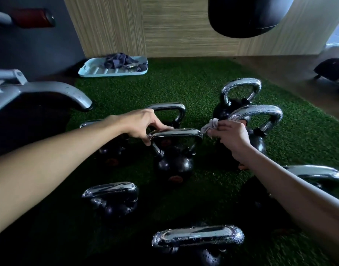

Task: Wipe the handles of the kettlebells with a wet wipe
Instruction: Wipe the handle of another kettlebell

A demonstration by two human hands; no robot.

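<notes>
Left hand (143, 126) fingers clamp the left end of the centre kettlebell handle (175, 133); right hand (230, 134) fingers pinch a crumpled wet wipe (208, 127) at its right end.

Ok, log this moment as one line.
left hand: grips middle kettlebell handle | right hand: pinches wet wipe at handle's right end

Left hand (143, 127), right hand (232, 136) — both pinched.
</notes>
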